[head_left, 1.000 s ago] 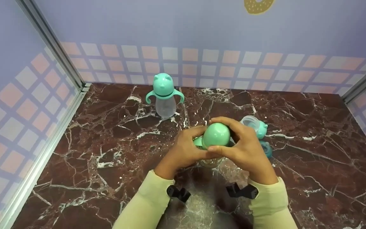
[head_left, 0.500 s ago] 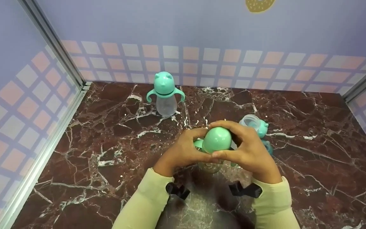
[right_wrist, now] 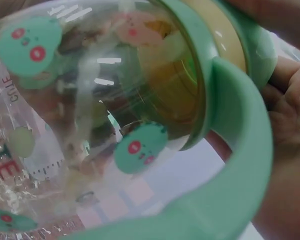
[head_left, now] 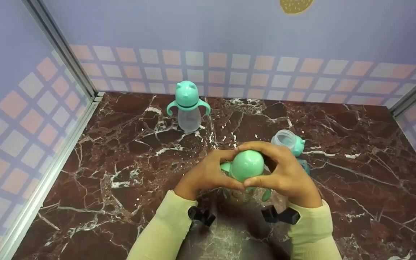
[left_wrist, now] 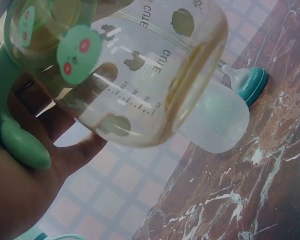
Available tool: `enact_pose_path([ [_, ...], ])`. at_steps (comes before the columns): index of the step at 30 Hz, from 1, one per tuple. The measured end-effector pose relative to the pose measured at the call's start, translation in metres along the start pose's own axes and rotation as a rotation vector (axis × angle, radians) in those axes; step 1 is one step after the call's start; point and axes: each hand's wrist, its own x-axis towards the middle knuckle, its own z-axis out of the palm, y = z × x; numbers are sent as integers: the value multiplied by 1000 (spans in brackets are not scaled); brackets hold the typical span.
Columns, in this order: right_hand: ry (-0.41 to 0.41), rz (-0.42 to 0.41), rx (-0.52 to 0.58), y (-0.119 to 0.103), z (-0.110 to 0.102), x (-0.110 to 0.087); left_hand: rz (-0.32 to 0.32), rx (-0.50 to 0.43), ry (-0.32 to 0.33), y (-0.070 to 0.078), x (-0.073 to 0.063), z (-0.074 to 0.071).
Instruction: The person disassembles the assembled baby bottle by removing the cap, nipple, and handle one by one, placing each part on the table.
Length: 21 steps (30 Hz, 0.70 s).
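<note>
Both hands hold a clear baby bottle with a green domed cap point(head_left: 248, 165) in front of the body, as the head view shows. My left hand point(head_left: 209, 173) grips it from the left around the neck. From the other side, my right hand point(head_left: 285, 173) grips the cap, its thumb near the front of the dome. Printed green faces and a measuring scale mark the bottle's clear wall point(left_wrist: 140, 75) in the left wrist view. A green handle point(right_wrist: 250, 145) curves out from the collar in the right wrist view. Parts of the cap are hidden by fingers.
A turquoise-topped bottle point(head_left: 189, 119) with two handles stands at the back. Right of the hands lie an open clear bottle point(head_left: 284, 139), a turquoise cap point(head_left: 299, 146) and a partly hidden teal piece point(head_left: 304, 166). The top is dark red marble point(head_left: 121, 224), with patterned walls around.
Both hands and the bottle have shifted slightly toward the body. The right handle shows more below the right hand. The grips stay on the bottle and cap.
</note>
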Motion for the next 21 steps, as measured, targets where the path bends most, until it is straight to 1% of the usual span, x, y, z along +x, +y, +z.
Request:
enact_pose_path([
  [3, -1, -4, 57, -1, -2, -1, 18, -20, -31, -3, 0, -1],
  [7, 32, -30, 126, -1, -7, -2, 45, -32, -59, -4, 0, -3],
  [9, 50, -48, 132, 0, -9, -2, 46, -17, -49, -4, 0, -4],
  [13, 92, -73, 177, 3, -11, -2, 28, 32, -24, -3, 0, -4],
  [17, 153, -92, 214, 4, -13, -3, 37, 85, -5, -1, 1, -2],
  [21, 186, -106, 248, 3, -17, -5, 52, 127, -7, 0, 3, 0],
])
